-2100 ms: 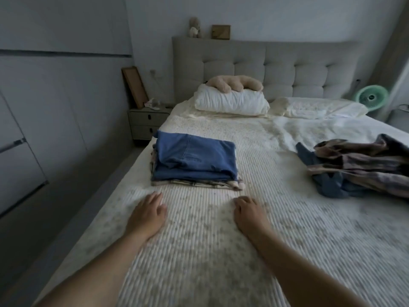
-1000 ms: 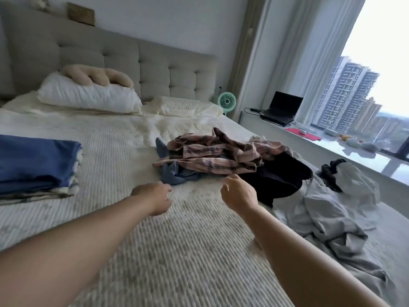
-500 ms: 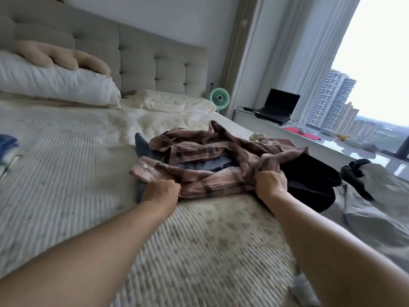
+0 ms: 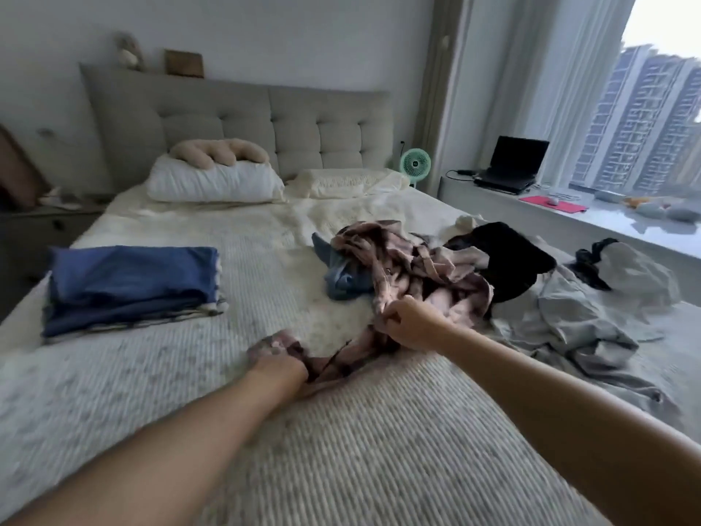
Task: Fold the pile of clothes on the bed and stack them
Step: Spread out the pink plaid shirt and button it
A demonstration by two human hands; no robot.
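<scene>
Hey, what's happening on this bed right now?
A person is sorting laundry on the bed. Both hands have a grip on a pink plaid shirt: the left hand holds one edge near the person, the right hand pinches another part. The shirt trails from an unfolded pile on the right. A folded stack with a blue garment on top sits on the left.
</scene>
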